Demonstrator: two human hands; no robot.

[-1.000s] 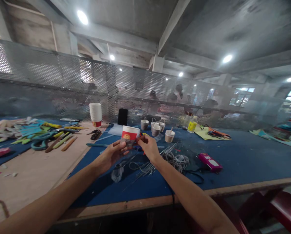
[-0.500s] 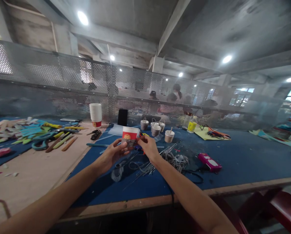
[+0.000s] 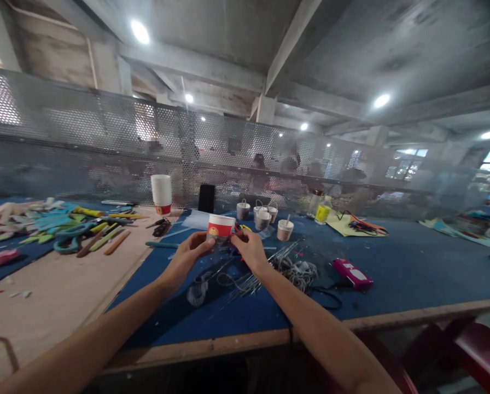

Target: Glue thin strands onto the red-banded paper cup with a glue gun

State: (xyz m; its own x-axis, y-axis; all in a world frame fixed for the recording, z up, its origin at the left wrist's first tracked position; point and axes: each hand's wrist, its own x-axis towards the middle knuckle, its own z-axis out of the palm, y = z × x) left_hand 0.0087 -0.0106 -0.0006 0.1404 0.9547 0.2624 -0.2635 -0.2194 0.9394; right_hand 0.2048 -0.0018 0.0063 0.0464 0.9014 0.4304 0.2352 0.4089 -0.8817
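One paper cup (image 3: 220, 225), red-banded with a white rim, is held upright above the blue-covered counter (image 3: 401, 268), at the centre of the view between the two hands. The left hand (image 3: 191, 250), at 9 o'clock of the cup, has its fingers curled around the lower wall. The right hand (image 3: 250, 249), at 3 o'clock, has thumb and forefinger pressed together at the cup's lower right edge. Whether they nip the cup itself or some small item against it cannot be told.

At 6 o'clock of the cup, one tangle of wires and cord (image 3: 288, 268) lies on the counter. One pink device (image 3: 351, 273) lies at 4 o'clock, well apart from the hands. At 2 o'clock stands a cluster of small wrapped cups (image 3: 263, 219): four or five, as overlap prevents an exact count. Two bottles (image 3: 324, 210) stand side by side beyond them. One black phone (image 3: 206, 197) stands upright at 12 o'clock. One stack of white cups (image 3: 161, 191) stands at 10 o'clock. One pair of teal scissors (image 3: 68, 239) lies at 9 o'clock among coloured strips. One perforated screen (image 3: 105, 142) runs along the counter's far edge, and people sit blurred behind it.
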